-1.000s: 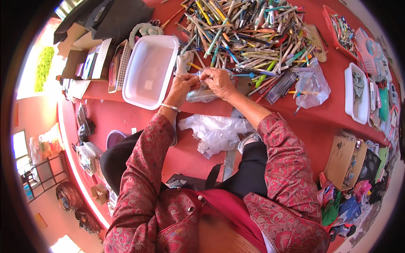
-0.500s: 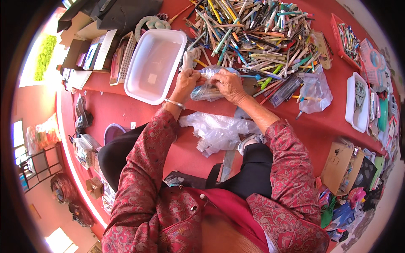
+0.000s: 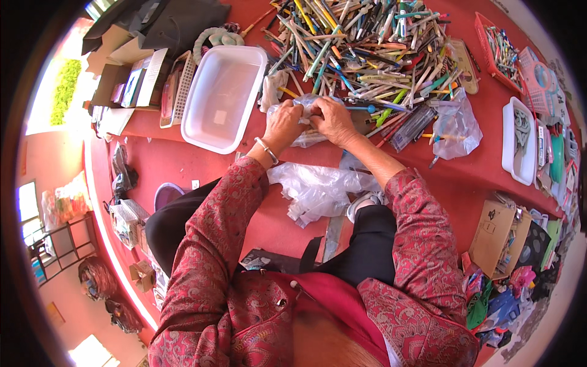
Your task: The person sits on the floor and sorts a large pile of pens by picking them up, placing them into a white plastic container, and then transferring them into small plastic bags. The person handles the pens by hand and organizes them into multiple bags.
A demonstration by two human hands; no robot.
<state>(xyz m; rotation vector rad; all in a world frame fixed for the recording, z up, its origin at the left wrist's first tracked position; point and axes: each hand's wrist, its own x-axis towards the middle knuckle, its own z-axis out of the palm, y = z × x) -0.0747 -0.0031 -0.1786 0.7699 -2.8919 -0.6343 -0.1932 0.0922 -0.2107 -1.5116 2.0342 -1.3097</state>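
Close together at the front of a big pile of pens and pencils [image 3: 373, 58], both my hands are closed on a clear plastic bag [image 3: 310, 139]. My left hand [image 3: 283, 126], with a silver bangle on the wrist, pinches the gathered plastic. Fingers and thumb of my right hand [image 3: 334, 124] grip the same bag just beside it. What lies inside the bag is mostly covered by my hands. A white plastic tub [image 3: 220, 92] stands to the left of my left hand. Another clear bag [image 3: 458, 131] with a pencil in it lies to the right.
Crumpled clear plastic [image 3: 321, 189] lies below my hands, near my knees. To the right are a red basket of pens [image 3: 500, 52] and a white tray [image 3: 516, 144]. At the far left sit open cardboard boxes [image 3: 125, 79]. A cardboard box [image 3: 492, 235] stands lower right.
My hands have drawn closer together over the bag, bunching its plastic between them. The left hand has shifted right and slightly down.
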